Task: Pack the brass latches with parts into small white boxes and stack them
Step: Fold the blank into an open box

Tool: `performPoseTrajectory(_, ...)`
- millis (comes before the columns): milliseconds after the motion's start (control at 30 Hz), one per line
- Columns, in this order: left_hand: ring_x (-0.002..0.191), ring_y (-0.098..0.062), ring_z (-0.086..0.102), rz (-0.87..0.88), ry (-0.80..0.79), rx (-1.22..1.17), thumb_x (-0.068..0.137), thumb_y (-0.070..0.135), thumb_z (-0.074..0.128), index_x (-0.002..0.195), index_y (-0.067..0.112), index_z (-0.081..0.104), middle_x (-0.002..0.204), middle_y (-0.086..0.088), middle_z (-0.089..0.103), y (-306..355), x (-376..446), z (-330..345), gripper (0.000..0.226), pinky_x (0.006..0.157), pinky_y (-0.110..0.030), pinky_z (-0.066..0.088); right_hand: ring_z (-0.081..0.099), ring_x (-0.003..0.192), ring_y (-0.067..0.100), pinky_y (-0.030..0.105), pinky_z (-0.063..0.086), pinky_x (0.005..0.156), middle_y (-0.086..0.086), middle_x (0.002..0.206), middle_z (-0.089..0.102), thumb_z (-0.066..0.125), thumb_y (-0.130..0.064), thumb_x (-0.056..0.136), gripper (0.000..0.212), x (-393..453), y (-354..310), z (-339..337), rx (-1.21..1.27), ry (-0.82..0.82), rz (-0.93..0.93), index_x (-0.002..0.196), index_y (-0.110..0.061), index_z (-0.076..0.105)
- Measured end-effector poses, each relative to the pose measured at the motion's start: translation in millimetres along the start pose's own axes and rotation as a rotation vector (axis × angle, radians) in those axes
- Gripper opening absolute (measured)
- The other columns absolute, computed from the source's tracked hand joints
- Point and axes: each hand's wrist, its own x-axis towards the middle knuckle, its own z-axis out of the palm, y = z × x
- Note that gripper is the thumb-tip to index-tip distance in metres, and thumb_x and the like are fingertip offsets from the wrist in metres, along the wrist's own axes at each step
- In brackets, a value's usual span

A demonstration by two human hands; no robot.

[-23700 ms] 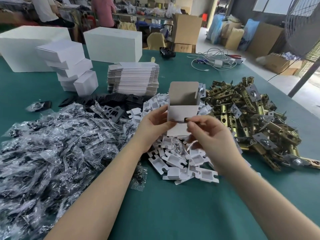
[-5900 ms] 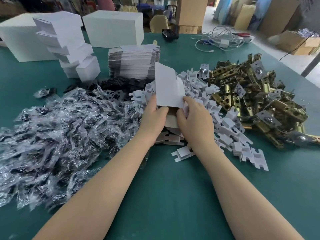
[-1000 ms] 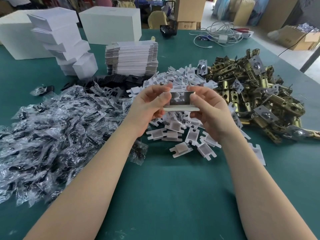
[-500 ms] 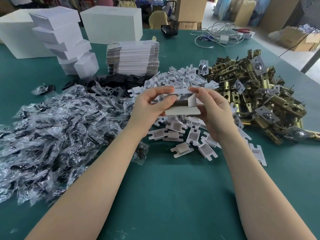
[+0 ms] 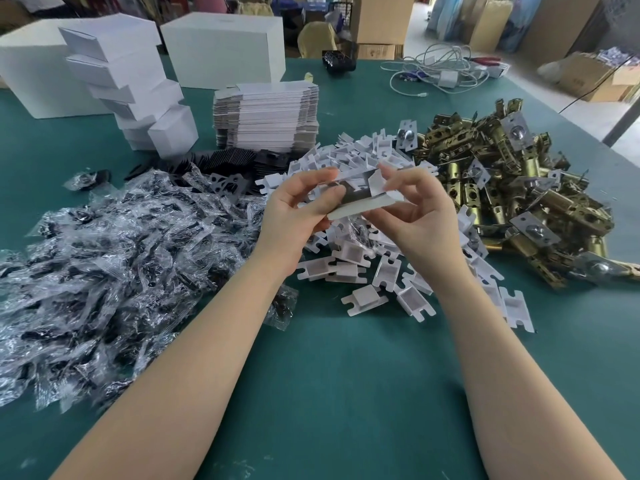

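Above the pile of white inserts (image 5: 360,271), you hold a small box (image 5: 363,204) — end open. Your left hand (image 5: 298,213) grips one side, your right hand (image 5: 419,216) pinches a flap.

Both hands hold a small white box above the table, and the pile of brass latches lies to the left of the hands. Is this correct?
Not quite. In the head view both hands, left hand and right hand, do hold the small white box, but the brass latches lie to their right.

Two bare hands, left hand (image 5: 298,216) and right hand (image 5: 420,216). One small white cardboard box (image 5: 363,204) held between them. Two large white cartons (image 5: 221,50). One stack of flat white box blanks (image 5: 266,116). One leaning pile of about seven closed small white boxes (image 5: 131,88). Brass latches (image 5: 502,188), white plastic inserts (image 5: 363,268) and clear plastic parts bags (image 5: 104,258) heaped beyond counting.
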Motion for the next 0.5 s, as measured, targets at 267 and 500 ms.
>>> performPoseTrajectory(267,0.088,-0.009,0.069,0.017,-0.079,0.030,0.070,0.032,0.081,0.083,0.039,0.078,0.115,0.013,0.071,-1.5,-0.5,0.0,0.015,0.069,-0.025,0.055,0.062,0.109,-0.004,0.028,0.057,0.088,-0.002,0.129,0.054,0.072,-0.035,0.078,0.017,2.5,7.2,-0.5,-0.220,-0.022,-0.080,0.094,-0.031,0.068)
performPoseTrajectory(500,0.076,-0.008,0.070,0.038,-0.234,0.051,0.065,0.056,0.082,0.093,0.035,0.076,0.116,0.019,0.069,-0.2,-3.3,0.0,0.035,0.070,-0.021,0.056,0.066,0.092,0.009,0.031,0.058,0.070,0.008,0.106,0.063,0.063,-0.036,0.088,0.007,3.4,7.8,3.8,-0.175,0.074,-0.076,0.093,-0.034,0.060)
